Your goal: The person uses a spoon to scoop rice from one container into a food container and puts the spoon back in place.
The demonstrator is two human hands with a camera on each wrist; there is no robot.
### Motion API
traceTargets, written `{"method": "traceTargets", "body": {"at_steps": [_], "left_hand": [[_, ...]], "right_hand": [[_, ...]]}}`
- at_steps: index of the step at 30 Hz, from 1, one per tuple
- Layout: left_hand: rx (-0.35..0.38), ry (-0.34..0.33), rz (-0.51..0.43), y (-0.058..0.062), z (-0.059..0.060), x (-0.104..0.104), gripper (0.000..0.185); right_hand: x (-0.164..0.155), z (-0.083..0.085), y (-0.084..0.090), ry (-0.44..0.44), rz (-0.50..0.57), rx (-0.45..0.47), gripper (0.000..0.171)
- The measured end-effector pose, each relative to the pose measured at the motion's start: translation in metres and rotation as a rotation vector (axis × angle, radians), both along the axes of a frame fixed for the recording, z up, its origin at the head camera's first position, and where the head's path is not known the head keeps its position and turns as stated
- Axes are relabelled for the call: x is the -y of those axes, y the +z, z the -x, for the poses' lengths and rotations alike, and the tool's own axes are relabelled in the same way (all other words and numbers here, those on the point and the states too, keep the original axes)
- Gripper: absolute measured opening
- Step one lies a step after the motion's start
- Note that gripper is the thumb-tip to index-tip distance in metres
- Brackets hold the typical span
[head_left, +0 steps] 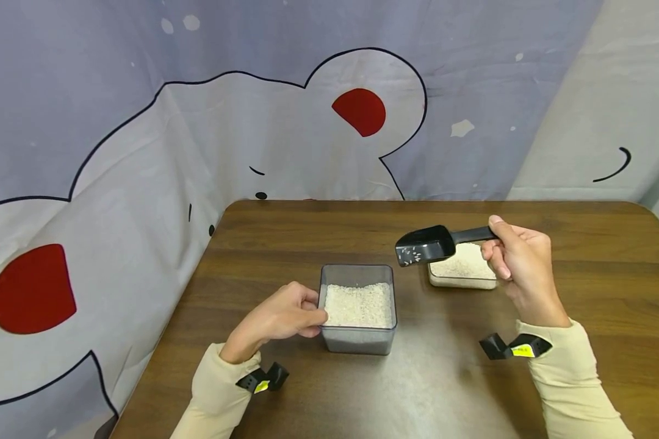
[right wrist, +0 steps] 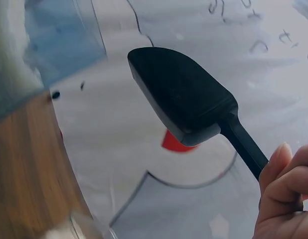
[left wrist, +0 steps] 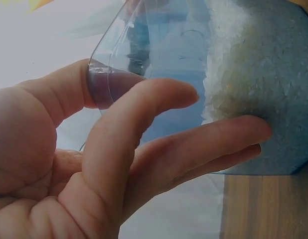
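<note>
A black scoop (head_left: 425, 245) with a few white grains in its bowl is raised above the table. My right hand (head_left: 524, 265) grips it by the end of its handle, and the right wrist view shows the underside of the scoop (right wrist: 181, 94). To its left stands a clear, grey-tinted square container (head_left: 359, 341) partly filled with rice (head_left: 359, 305). My left hand (head_left: 285, 314) pinches the container's left wall, the thumb at the rim. In the left wrist view, fingers (left wrist: 209, 142) lie along the wall, with rice (left wrist: 258, 74) showing through it.
A second, shallower container (head_left: 461, 283) of rice sits behind and right of the square one, partly hidden by the scoop. Both stand on a brown wooden table (head_left: 285, 238). A printed cloth (head_left: 225, 134) hangs behind the table and along its left side.
</note>
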State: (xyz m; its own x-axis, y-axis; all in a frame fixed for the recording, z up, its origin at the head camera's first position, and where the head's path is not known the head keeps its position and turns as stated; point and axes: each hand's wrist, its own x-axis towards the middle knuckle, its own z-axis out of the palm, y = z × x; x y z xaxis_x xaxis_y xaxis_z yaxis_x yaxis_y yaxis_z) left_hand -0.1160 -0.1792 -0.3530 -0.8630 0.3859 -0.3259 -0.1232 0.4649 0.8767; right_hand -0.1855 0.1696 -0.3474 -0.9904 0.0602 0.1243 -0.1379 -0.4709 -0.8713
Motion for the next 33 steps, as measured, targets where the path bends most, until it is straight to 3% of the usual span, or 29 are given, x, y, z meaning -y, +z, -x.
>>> {"method": "traceTargets", "body": {"at_steps": [7, 13, 16, 19, 24, 27, 33], "left_hand": [[-0.006, -0.003, -0.002, 0.0, 0.0, 0.0, 0.026], [0.0, 0.0, 0.003, 0.0, -0.001, 0.0, 0.026], [0.007, 0.001, -0.001, -0.001, -0.001, 0.0, 0.027], [0.008, 0.005, 0.0, -0.001, 0.0, 0.0, 0.026], [0.01, 0.013, -0.004, 0.0, 0.001, -0.001, 0.024], [0.01, 0.013, -0.009, 0.0, 0.001, 0.0, 0.024], [0.005, 0.006, -0.013, -0.001, 0.001, 0.0, 0.02]], "right_hand": [[0.025, -0.012, 0.003, 0.009, -0.097, 0.0, 0.034], [0.044, -0.023, 0.002, 0.041, -0.185, -0.109, 0.034], [0.053, -0.032, 0.004, 0.031, -0.321, -0.225, 0.035], [0.062, -0.041, 0.008, 0.032, -0.445, -0.4, 0.027], [0.079, -0.05, 0.007, -0.028, -0.652, -0.813, 0.016], [0.085, -0.049, 0.0, -0.127, -0.796, -1.026, 0.017], [0.091, -0.046, -0.011, -0.247, -0.993, -1.183, 0.03]]}}
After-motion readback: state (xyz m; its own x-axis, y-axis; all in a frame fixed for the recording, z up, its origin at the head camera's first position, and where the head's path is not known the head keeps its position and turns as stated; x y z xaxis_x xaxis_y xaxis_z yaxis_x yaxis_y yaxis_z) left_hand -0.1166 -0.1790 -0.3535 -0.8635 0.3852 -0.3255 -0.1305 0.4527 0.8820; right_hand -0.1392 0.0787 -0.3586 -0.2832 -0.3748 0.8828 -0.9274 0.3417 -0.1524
